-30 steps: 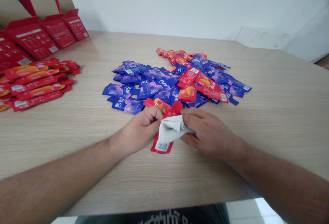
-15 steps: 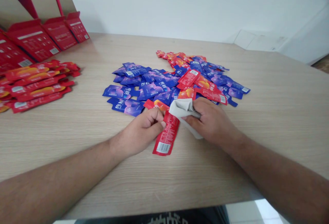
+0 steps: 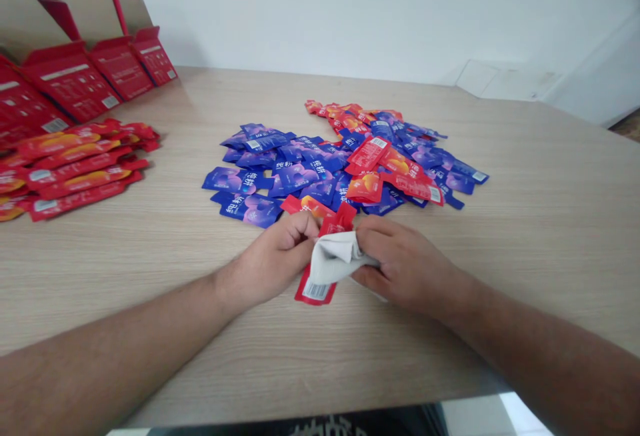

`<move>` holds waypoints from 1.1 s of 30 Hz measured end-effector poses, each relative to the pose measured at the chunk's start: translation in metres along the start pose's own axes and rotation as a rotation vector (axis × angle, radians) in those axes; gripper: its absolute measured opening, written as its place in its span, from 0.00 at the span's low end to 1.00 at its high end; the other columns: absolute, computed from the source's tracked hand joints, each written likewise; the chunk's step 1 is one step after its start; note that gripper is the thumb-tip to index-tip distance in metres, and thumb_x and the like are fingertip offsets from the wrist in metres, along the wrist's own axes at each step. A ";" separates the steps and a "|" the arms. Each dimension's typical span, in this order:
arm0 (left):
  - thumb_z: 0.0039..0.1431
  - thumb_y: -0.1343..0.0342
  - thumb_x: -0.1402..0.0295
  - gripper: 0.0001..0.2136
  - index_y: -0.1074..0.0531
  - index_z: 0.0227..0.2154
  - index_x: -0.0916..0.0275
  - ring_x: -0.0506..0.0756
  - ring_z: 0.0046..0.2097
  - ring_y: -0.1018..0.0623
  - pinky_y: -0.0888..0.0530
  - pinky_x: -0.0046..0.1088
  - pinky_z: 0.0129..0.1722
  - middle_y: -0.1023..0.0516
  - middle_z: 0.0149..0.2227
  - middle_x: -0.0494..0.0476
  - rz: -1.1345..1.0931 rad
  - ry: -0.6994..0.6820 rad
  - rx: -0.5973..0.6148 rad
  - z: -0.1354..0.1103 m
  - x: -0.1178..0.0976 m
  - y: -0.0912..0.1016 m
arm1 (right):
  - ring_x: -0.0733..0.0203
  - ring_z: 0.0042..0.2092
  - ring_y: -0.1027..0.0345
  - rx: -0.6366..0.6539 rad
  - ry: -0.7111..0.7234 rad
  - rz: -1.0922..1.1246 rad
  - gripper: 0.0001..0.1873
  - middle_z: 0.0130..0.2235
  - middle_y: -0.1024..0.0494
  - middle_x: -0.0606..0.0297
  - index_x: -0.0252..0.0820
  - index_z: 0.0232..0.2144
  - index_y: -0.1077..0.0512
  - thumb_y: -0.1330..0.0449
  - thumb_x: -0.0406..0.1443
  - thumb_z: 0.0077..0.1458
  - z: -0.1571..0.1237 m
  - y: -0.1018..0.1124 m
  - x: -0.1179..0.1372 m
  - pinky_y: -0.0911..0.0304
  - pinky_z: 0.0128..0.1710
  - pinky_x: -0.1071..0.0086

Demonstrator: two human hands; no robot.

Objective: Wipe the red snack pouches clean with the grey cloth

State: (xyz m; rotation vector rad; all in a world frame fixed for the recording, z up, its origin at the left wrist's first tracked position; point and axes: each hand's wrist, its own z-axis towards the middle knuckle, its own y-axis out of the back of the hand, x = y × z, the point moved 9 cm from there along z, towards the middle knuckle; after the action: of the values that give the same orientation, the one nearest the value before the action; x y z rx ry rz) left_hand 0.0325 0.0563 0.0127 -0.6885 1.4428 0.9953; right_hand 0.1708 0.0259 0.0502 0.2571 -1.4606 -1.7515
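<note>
My left hand [image 3: 277,256] pinches the top of a red sachet [image 3: 315,293], which stands nearly upright on the wooden table. A grey cloth [image 3: 333,259] is wrapped around the sachet's middle, leaving its barcode end showing below. My right hand [image 3: 405,266] grips the cloth from the right side. Just beyond both hands lies a loose heap of blue and red sachets [image 3: 320,169], with a red sachet [image 3: 305,205] at its near edge almost touching my left hand.
A neat row of red sachets [image 3: 70,173] lies on the light wood table [image 3: 540,236] at the left. Open red cartons [image 3: 70,76] stand behind them at the far left. A white wall runs along the far table edge.
The cloth has moved down and left, from the sachet's upper right side back around its middle. My right hand moved with it, while my left hand stayed on the sachet.
</note>
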 end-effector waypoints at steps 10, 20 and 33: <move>0.64 0.44 0.67 0.08 0.35 0.29 0.62 0.47 0.26 0.35 0.36 0.23 0.27 0.32 0.26 0.46 -0.009 0.006 -0.002 0.000 0.000 0.000 | 0.55 0.41 0.31 -0.006 -0.024 0.024 0.05 0.40 0.26 0.60 0.42 0.36 0.32 0.38 0.36 0.62 -0.001 0.000 0.000 0.36 0.41 0.64; 0.64 0.43 0.66 0.09 0.35 0.30 0.61 0.47 0.26 0.35 0.36 0.23 0.26 0.31 0.26 0.47 -0.020 0.019 -0.011 -0.001 0.001 0.001 | 0.57 0.39 0.32 -0.021 -0.061 0.013 0.08 0.39 0.26 0.62 0.44 0.35 0.36 0.38 0.34 0.60 -0.001 0.002 -0.001 0.37 0.38 0.64; 0.64 0.43 0.66 0.09 0.35 0.30 0.62 0.47 0.26 0.35 0.35 0.22 0.26 0.32 0.25 0.47 -0.014 0.008 0.009 -0.001 0.000 0.000 | 0.56 0.42 0.31 -0.037 0.011 0.048 0.04 0.41 0.26 0.60 0.44 0.36 0.34 0.40 0.34 0.63 -0.002 0.002 0.007 0.34 0.42 0.63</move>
State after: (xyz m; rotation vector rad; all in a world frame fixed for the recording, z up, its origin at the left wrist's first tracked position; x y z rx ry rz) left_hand 0.0319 0.0561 0.0124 -0.6956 1.4476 0.9755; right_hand 0.1683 0.0197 0.0536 0.2099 -1.4138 -1.7349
